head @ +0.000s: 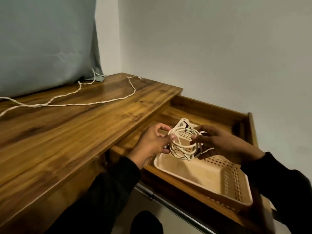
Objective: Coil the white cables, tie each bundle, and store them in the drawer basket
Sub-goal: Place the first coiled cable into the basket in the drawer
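Note:
A coiled white cable bundle (183, 146) hangs in the air above the cream perforated basket (211, 181), which sits in the open wooden drawer (211, 108). A dark tie (186, 126) wraps the top of the coil. My left hand (154, 142) pinches the coil's left side between thumb and fingers. My right hand (217, 141) pinches its right side. A second white cable (81, 100) lies loose and uncoiled across the wooden table top (70, 132).
A grey-blue cloth-covered object (45, 43) stands at the back left of the table, the loose cable running under it. A pale wall closes the right side. The drawer front has a metal bar handle (168, 203).

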